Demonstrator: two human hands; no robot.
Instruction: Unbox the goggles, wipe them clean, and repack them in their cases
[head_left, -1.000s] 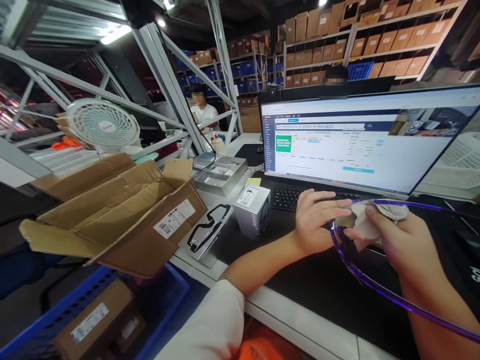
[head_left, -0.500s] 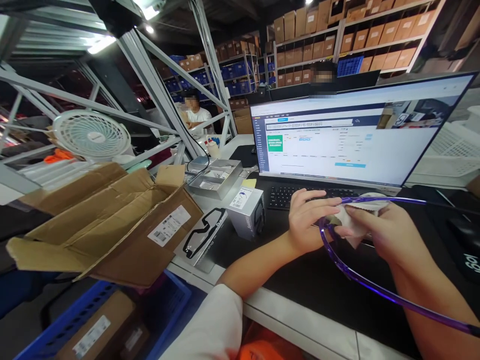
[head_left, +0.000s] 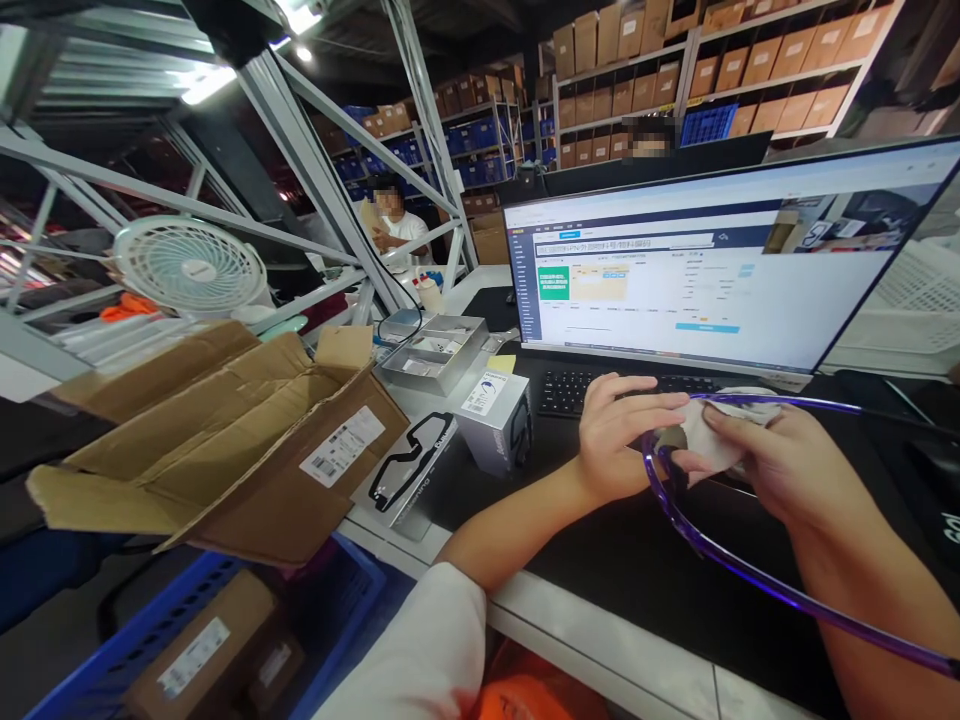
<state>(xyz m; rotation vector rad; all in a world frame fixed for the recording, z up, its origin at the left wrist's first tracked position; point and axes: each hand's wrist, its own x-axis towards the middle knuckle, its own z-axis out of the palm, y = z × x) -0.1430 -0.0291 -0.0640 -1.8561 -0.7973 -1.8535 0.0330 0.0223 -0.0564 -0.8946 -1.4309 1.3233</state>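
My left hand [head_left: 619, 435] is closed on a pair of glasses with a shiny purple frame [head_left: 739, 570], over the black desk mat in front of the monitor. The glasses' thin arms stretch toward the right edge of the view. Pinched in my right hand [head_left: 795, 460] is a crumpled white cloth [head_left: 712, 440], pressed against the front of the glasses between both hands. Fingers and cloth hide most of the lenses. Just beyond my hands lies a black keyboard [head_left: 562, 393]. A silver box [head_left: 491, 425] stands left of my left hand.
A lit monitor [head_left: 637, 290] stands behind the keyboard. To the left are a flat printed box [head_left: 409, 475], a silver tray [head_left: 442, 365] and an opened cardboard carton [head_left: 300, 500]. A blue crate [head_left: 360, 590] sits below the desk edge. A fan [head_left: 191, 268] and another person [head_left: 405, 228] are farther back.
The white cloth and right hand have shifted slightly, with the cloth now spread a little more. A tan panel has appeared on the monitor. The camera view has moved slightly.
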